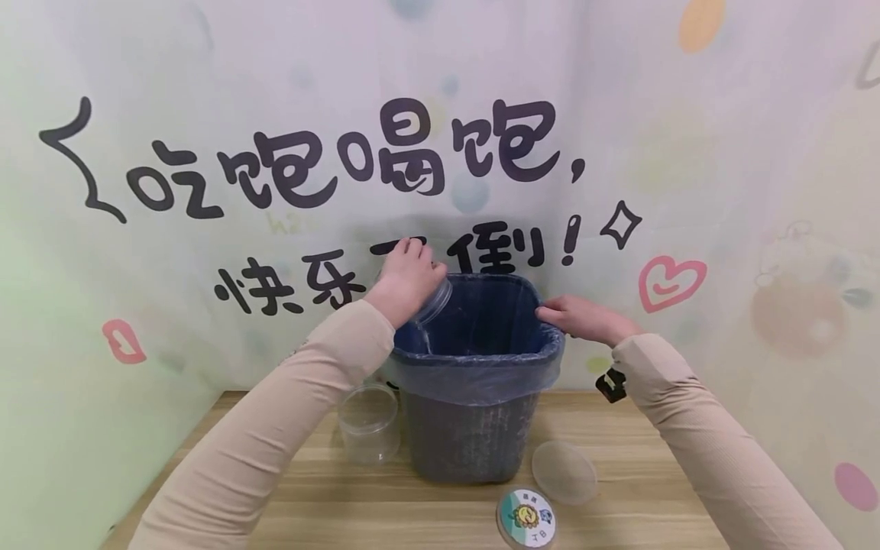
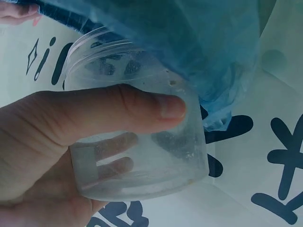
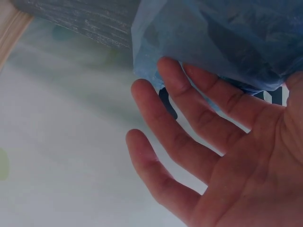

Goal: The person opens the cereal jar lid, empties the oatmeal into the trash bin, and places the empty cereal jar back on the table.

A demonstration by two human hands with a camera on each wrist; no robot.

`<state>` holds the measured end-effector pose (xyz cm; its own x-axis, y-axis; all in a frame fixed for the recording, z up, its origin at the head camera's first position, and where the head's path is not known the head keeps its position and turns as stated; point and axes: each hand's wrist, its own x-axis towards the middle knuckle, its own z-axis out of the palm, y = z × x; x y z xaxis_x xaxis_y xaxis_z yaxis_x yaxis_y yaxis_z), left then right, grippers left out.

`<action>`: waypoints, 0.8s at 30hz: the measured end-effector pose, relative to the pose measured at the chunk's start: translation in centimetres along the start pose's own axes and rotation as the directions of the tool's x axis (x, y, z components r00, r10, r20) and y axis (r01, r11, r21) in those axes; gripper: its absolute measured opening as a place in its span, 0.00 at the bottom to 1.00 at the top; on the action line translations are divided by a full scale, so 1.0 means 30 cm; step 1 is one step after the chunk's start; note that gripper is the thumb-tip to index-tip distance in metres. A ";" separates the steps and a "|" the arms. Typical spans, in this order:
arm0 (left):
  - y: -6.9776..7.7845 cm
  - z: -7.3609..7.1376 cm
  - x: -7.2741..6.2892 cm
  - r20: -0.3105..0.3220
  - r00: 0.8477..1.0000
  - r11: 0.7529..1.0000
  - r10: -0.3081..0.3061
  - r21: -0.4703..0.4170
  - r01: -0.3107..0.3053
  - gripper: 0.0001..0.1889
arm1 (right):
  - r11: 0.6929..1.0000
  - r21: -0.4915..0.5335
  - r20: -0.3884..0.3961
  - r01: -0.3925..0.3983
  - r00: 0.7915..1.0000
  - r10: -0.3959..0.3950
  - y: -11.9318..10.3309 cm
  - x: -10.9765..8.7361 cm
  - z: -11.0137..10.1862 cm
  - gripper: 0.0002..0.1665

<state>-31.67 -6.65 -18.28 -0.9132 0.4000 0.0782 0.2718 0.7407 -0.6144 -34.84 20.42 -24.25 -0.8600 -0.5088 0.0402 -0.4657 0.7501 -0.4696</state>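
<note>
My left hand (image 1: 410, 279) grips a clear plastic jar (image 2: 142, 161), tipped mouth-down over the left rim of the trash bin (image 1: 470, 439). In the left wrist view, the thumb lies across the jar's side and fingers show through the wall behind it. Below the jar's mouth, a thin pale streak (image 1: 424, 338) runs down inside the bin. A translucent blue bag (image 1: 481, 380) lines the bin and folds over its rim. My right hand (image 1: 584, 317) holds the bin's right rim, thumb over the edge, the other fingers (image 3: 175, 137) loosely bent along the outside by the bag.
Left of the bin, another clear jar (image 1: 370, 428) stands on the wooden table (image 1: 639, 473). A clear round lid (image 1: 565, 473) lies right of the bin, and a round lid with a printed label (image 1: 527, 519) lies in front. A wall cloth with large black lettering (image 1: 412, 145) hangs behind.
</note>
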 end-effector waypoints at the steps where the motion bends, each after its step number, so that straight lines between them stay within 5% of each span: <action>1: -0.006 0.003 -0.002 -0.014 1.000 1.000 0.000 -0.004 -0.001 0.22 | 1.000 -0.001 0.001 -0.001 1.000 0.001 -0.001 0.000 0.000 0.18; 8: -0.031 0.021 -0.025 -0.133 0.991 1.000 0.004 -0.002 -0.005 0.21 | 1.000 0.015 0.011 -0.012 1.000 0.012 -0.008 0.001 -0.002 0.18; 15: -0.044 0.042 -0.039 -0.281 0.960 1.000 0.016 0.015 -0.012 0.20 | 1.000 0.021 0.011 -0.012 1.000 0.012 -0.013 -0.007 -0.008 0.18; 19: -0.053 0.065 -0.036 -0.371 0.928 0.996 0.041 0.087 -0.010 0.20 | 1.000 0.021 0.015 -0.012 1.000 0.011 -0.016 -0.007 -0.006 0.18; 24: -0.048 0.086 -0.036 -0.511 0.855 0.984 0.094 0.177 -0.002 0.20 | 1.000 0.029 0.010 -0.009 1.000 0.008 -0.014 -0.009 -0.006 0.18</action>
<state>-31.84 -9.54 -19.52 -0.5996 0.6872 0.4101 0.2158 0.6323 -0.7441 -34.43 20.32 -23.92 -0.8618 -0.5065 0.0278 -0.4521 0.7421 -0.4949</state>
